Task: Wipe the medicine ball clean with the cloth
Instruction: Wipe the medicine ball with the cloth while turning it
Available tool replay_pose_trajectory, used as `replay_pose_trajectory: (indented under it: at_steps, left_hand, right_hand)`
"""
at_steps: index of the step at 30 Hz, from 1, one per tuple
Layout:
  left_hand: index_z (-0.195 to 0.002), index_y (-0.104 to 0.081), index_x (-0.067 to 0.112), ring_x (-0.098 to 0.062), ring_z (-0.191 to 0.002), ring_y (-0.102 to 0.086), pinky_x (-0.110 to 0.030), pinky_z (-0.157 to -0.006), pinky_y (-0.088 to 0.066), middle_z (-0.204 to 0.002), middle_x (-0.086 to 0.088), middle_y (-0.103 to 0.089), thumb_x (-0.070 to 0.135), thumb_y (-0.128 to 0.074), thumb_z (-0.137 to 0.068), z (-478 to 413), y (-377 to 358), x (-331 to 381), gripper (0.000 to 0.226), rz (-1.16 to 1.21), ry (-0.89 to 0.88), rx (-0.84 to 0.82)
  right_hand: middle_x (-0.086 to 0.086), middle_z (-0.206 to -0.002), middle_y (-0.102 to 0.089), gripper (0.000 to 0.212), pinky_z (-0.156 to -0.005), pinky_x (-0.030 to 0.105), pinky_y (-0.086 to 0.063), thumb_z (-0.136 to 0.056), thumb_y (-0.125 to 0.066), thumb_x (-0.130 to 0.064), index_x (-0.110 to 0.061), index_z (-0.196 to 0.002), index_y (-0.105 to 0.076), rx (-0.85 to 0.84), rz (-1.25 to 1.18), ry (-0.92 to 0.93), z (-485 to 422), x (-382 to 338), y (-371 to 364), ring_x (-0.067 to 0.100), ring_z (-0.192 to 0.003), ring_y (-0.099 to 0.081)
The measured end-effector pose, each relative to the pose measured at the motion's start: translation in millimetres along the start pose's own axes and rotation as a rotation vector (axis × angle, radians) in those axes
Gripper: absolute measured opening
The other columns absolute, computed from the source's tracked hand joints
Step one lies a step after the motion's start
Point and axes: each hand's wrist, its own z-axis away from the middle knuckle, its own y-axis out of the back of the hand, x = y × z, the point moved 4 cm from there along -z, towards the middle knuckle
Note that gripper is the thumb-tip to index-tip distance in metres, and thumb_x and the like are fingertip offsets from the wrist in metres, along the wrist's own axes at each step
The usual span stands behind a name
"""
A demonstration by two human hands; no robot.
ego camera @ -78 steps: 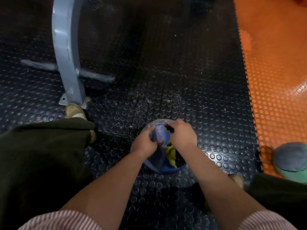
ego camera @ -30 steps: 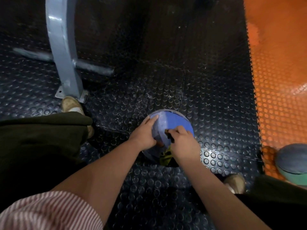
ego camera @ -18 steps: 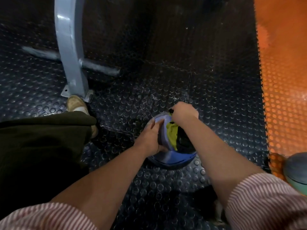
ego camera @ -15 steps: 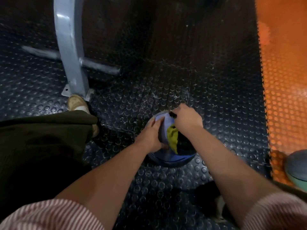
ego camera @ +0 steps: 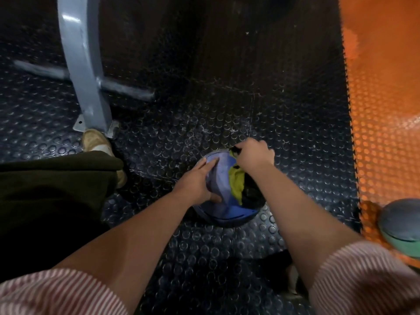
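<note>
A blue medicine ball (ego camera: 223,201) sits on the black studded floor mat between my knees. My left hand (ego camera: 197,181) lies on its left side, fingers stretched flat over the top and thumb lower down, steadying it. My right hand (ego camera: 253,153) is at the ball's far top edge and grips a yellow and black cloth (ego camera: 237,186), which hangs down over the right part of the ball. My right forearm hides the ball's right edge.
A grey metal machine leg (ego camera: 84,71) with a crossbar stands at the upper left, my left shoe (ego camera: 97,144) at its foot. A second grey and green ball (ego camera: 402,226) lies at the right, on the edge of the orange mat (ego camera: 384,110).
My right hand has wiped with the cloth from the near side of the ball up to its far edge. The left hand has stayed on the ball's left side.
</note>
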Motion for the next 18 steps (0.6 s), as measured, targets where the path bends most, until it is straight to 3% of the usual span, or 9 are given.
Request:
replay_pose_trajectory:
  at_steps: [2,4,7,9,11,14,16,18]
  left_hand:
    - [-0.153,-0.004,0.044,-0.023,-0.147,-0.018,-0.045,-0.109,-0.038,-0.162,0.012,0.004,0.041,-0.084,-0.071,-1.2,0.6,0.3,0.114,0.023,0.014,0.013]
    - [-0.153,-0.005,0.045,-0.024,-0.147,-0.019,-0.046,-0.109,-0.039,-0.162,0.012,0.003,0.045,-0.084,-0.07,-2.4,0.3,0.1,0.114,0.022,0.031,0.027]
    - [-0.152,-0.008,0.047,-0.024,-0.145,-0.024,-0.046,-0.105,-0.043,-0.162,0.013,0.0,0.045,-0.085,-0.068,-3.4,-2.8,0.6,0.114,0.012,0.024,0.051]
    - [-0.151,-0.009,0.048,-0.023,-0.144,-0.026,-0.044,-0.105,-0.043,-0.162,0.014,-0.001,0.037,-0.085,-0.07,-3.5,-4.8,1.6,0.111,0.024,0.013,0.049]
    - [-0.151,-0.01,0.047,-0.022,-0.144,-0.024,-0.042,-0.108,-0.041,-0.162,0.014,-0.001,0.031,-0.084,-0.073,-4.3,-5.1,2.3,0.109,0.045,0.001,0.042]
    - [-0.151,-0.01,0.046,-0.023,-0.145,-0.022,-0.043,-0.112,-0.036,-0.162,0.013,-0.001,0.028,-0.083,-0.074,-5.7,-4.7,2.0,0.108,0.064,-0.021,0.037]
    - [-0.151,-0.008,0.046,-0.024,-0.146,-0.021,-0.043,-0.112,-0.036,-0.162,0.012,0.001,0.028,-0.083,-0.073,-5.7,-4.7,1.5,0.11,0.057,-0.01,0.025]
    - [-0.151,-0.008,0.046,-0.024,-0.145,-0.022,-0.042,-0.108,-0.04,-0.162,0.011,0.002,0.025,-0.082,-0.076,-5.9,-2.8,1.3,0.108,0.042,0.0,0.024]
  right_hand:
    - [0.006,-0.132,-0.048,0.043,-0.103,0.045,-0.031,-0.091,-0.046,-0.01,-0.026,-0.129,-0.057,-0.067,-0.007,0.007,-10.5,-2.9,-0.3,0.03,-0.126,-0.037]
    - [0.007,-0.129,-0.048,0.044,-0.099,0.044,-0.035,-0.091,-0.045,-0.008,-0.026,-0.13,-0.056,0.001,-0.029,0.044,-1.3,-1.4,-5.4,0.032,-0.12,-0.04]
    - [0.011,-0.113,-0.055,0.048,-0.08,0.042,-0.044,-0.081,-0.047,-0.001,-0.021,-0.121,-0.065,0.268,-0.077,0.114,40.6,4.4,-25.9,0.036,-0.097,-0.049]
    - [0.013,-0.094,-0.061,0.047,-0.061,0.041,-0.049,-0.068,-0.048,0.001,-0.011,-0.106,-0.072,0.388,-0.171,0.168,74.9,9.7,-44.4,0.037,-0.074,-0.053]
    - [0.012,-0.087,-0.062,0.046,-0.052,0.037,-0.048,-0.061,-0.049,0.001,-0.008,-0.099,-0.072,0.458,-0.232,0.216,105.3,13.9,-62.8,0.033,-0.064,-0.052]
    - [0.009,-0.087,-0.062,0.048,-0.048,0.035,-0.045,-0.055,-0.053,0.006,-0.007,-0.097,-0.073,0.438,-0.261,0.235,124.8,13.5,-75.1,0.032,-0.062,-0.051]
    - [0.008,-0.085,-0.061,0.041,-0.046,0.032,-0.042,-0.063,-0.049,0.001,-0.01,-0.094,-0.074,0.433,-0.238,0.232,118.3,10.9,-63.3,0.032,-0.062,-0.052]
    - [0.008,-0.095,-0.061,0.041,-0.057,0.034,-0.042,-0.076,-0.044,-0.002,-0.013,-0.104,-0.072,0.393,-0.162,0.169,99.0,4.0,-43.3,0.034,-0.076,-0.053]
